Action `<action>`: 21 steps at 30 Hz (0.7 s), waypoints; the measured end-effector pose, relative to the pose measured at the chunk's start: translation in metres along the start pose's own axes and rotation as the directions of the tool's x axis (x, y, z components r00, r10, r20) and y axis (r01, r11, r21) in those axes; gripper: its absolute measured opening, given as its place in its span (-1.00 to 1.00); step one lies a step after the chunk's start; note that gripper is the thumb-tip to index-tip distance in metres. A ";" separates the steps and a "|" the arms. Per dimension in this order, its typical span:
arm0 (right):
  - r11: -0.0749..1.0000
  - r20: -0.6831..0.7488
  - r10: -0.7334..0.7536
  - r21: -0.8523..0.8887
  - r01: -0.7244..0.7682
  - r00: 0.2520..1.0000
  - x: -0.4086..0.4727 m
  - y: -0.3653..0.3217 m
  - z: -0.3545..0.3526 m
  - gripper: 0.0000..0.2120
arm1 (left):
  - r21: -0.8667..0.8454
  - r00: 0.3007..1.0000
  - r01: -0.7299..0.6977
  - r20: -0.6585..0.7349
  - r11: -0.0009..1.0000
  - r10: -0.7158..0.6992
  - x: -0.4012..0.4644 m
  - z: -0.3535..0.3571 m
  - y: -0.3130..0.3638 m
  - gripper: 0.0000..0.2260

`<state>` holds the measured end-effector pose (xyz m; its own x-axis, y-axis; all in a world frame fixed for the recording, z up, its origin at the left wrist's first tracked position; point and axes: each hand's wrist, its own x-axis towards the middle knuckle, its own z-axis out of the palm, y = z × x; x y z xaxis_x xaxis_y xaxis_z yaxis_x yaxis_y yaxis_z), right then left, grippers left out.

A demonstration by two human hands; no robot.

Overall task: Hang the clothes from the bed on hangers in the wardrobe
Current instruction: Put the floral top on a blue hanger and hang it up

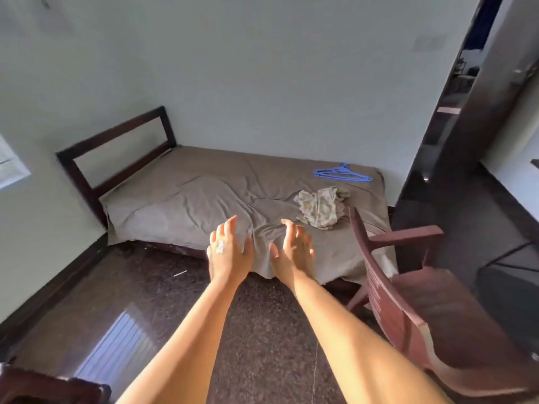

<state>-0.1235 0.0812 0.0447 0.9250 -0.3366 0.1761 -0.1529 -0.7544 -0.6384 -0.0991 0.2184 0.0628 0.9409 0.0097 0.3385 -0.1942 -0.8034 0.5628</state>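
Clothes (320, 207) lie crumpled near the bed's (204, 182) right edge beside blue hangers (342, 172); your left hand (229, 252) and right hand (293, 252) hover, fingers spread, empty.

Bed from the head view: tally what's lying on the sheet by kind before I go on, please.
Blue hangers: 2, overlapping near the far corner
Crumpled floral garments: 1 heap; pieces cannot be told apart
Total: 3

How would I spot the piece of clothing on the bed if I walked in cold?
Find the bed with the grey-brown sheet in the corner. Near its right end, by the plastic chair, lies a crumpled pale floral garment. The only other thing on the sheet is a set of blue hangers, thin and flat, farther back.
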 end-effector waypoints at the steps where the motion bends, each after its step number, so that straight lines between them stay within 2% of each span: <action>1: 1.000 0.002 0.022 -0.004 -0.022 1.000 0.019 0.005 0.006 -0.44 | -0.012 1.000 0.003 0.017 1.000 -0.003 0.016 0.010 -0.001 -0.52; 9: 0.986 -0.018 0.166 -0.028 -0.166 0.986 0.188 0.067 0.059 -0.48 | -0.029 0.981 -0.102 0.164 0.994 0.105 0.155 0.141 0.003 -0.49; 14: 0.979 0.037 0.149 -0.147 -0.142 0.988 0.297 0.097 0.090 -0.53 | 0.017 0.956 -0.103 0.277 0.995 0.094 0.250 0.213 0.015 -0.44; 17: 0.970 0.074 0.211 -0.140 -0.199 0.975 0.357 0.108 0.102 -0.55 | 0.027 0.945 -0.112 0.313 0.993 0.098 0.300 0.244 0.014 -0.45; 21: 0.945 0.134 0.294 -0.185 -0.268 0.946 0.422 0.140 0.126 -0.47 | 0.040 0.937 -0.071 0.344 0.997 0.054 0.355 0.286 0.003 -0.44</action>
<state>0.2890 -0.0955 -0.0644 0.8768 -0.4651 -0.1217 -0.4569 -0.7274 -0.5120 0.3141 0.0487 -0.0309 0.9671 -0.2389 0.0877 -0.2498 -0.8250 0.5069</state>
